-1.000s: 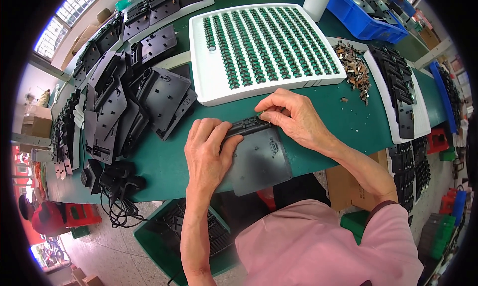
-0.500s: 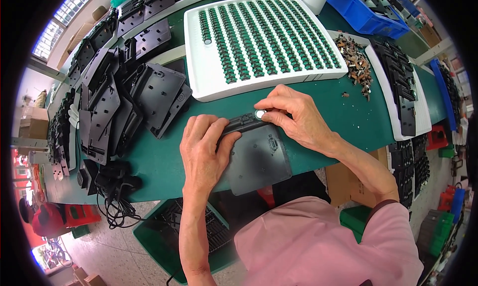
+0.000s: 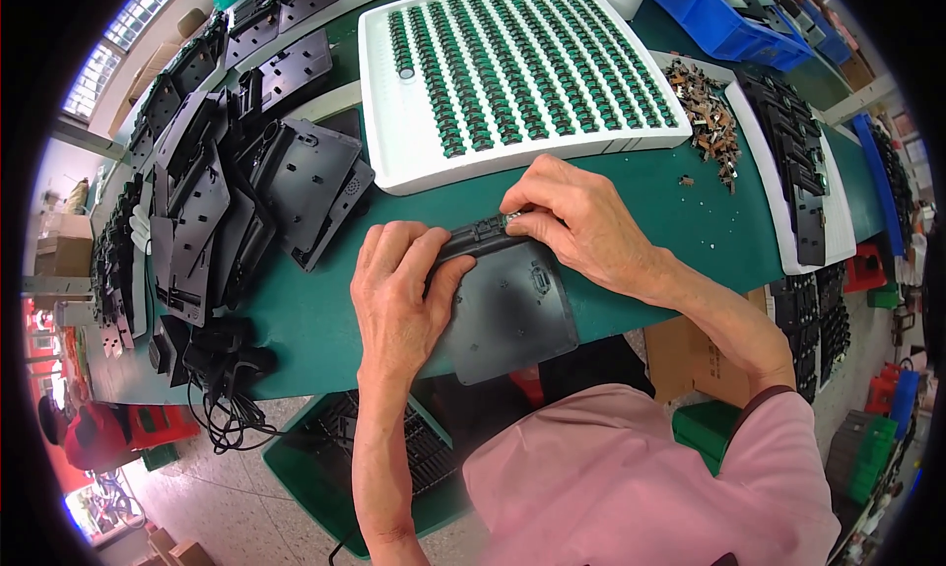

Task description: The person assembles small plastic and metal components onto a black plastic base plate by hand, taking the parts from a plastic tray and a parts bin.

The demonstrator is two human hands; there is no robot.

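A black plastic panel [image 3: 512, 315] with a thick ribbed bar along its far edge lies over the front edge of the green table. My left hand [image 3: 394, 285] is closed on the left end of that bar, thumb on the near side. My right hand [image 3: 586, 226] pinches a small round component [image 3: 510, 217] at the bar's right end. Fingertips cover most of the component, so how it sits against the bar is hidden. Beyond my hands stands a white foam tray [image 3: 386, 113] holding rows of small green-and-black parts.
Several black panels [image 3: 310, 182] are piled at the left, above a bundle of black cables [image 3: 227, 408]. Loose small metal-and-brown pieces [image 3: 711, 123] lie right of the tray. Farther right are a foam tray of black parts [image 3: 838, 201] and a blue bin [image 3: 705, 24].
My right hand has tipped the round component, whose pale face showed before, down against the bar's right end. My left hand keeps its hold on the panel. The view has shifted slightly.
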